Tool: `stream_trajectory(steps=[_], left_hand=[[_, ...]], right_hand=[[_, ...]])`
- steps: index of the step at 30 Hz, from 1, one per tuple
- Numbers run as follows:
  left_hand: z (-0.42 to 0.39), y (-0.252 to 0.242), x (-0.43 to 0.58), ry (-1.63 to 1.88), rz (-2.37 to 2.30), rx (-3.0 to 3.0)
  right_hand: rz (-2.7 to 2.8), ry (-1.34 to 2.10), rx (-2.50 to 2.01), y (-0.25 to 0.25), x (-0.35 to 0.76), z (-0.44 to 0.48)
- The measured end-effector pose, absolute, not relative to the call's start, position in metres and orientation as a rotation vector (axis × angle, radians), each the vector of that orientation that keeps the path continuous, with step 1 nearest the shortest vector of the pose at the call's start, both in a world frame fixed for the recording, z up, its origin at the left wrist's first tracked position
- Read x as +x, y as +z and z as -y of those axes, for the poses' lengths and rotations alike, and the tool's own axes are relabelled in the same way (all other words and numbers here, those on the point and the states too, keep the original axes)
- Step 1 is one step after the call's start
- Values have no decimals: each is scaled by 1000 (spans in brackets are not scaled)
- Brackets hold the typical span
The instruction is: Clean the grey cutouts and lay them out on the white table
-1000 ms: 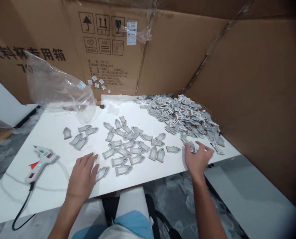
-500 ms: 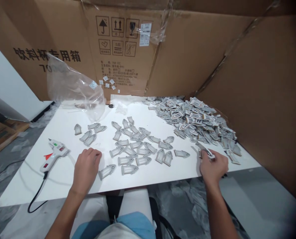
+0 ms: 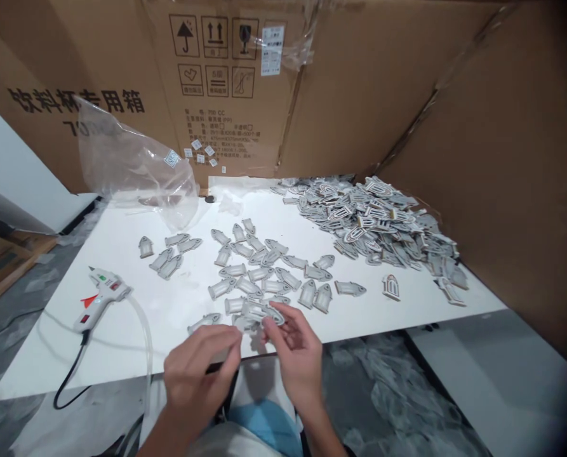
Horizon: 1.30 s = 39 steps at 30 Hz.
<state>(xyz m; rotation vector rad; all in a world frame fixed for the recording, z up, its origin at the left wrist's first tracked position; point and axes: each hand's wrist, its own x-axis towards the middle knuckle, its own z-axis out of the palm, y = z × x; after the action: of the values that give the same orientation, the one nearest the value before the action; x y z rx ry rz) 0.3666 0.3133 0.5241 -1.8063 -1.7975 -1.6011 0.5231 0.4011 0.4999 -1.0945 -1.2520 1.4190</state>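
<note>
In front of me, my right hand (image 3: pixel 298 355) pinches a small grey arch-shaped piece (image 3: pixel 264 312) between thumb and fingers, above the near edge of the table. My left hand (image 3: pixel 202 367) is right beside it, thumb and fingertips pressed together at the piece's left end. A pale bit shows at those fingertips, too small to make out. Beyond both hands lie several similar grey pieces with pointed tops (image 3: pixel 261 273), spread flat on the white table (image 3: pixel 169 304). One lone arched piece (image 3: pixel 391 287) lies farther right.
A big heap of arched pieces (image 3: pixel 373 219) fills the back right. On the left lies a white hot glue gun (image 3: pixel 103 298) with a black cord. A clear plastic bag (image 3: pixel 140 168) stands against the cardboard box (image 3: pixel 235 133) behind the table.
My right hand has come from beside the heap to the middle with a grey piece. My left hand has moved right and nearer to meet it. A lone piece now shows where my right hand was.
</note>
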Motion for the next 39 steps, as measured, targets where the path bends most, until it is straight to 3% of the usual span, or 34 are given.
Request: stream_trajectory(steps=[7, 17, 20, 29, 39], left_hand=[[-318, 502, 389, -1342, 1587, -1703], [-323, 501, 391, -1240, 1548, -1674], [-321, 500, 391, -1383, 1616, -1696], [-322, 513, 385, -2136, 2465, -1280], [-327, 516, 381, -2044, 2231, -1435]], right_hand=[[1208, 1447, -1073, 489, 511, -380], [1039, 1628, -1021, 480, 506, -369], [1021, 1640, -1017, 483, 504, -368], [966, 1671, -1011, 491, 504, -368], [998, 1651, -1000, 489, 507, -367]])
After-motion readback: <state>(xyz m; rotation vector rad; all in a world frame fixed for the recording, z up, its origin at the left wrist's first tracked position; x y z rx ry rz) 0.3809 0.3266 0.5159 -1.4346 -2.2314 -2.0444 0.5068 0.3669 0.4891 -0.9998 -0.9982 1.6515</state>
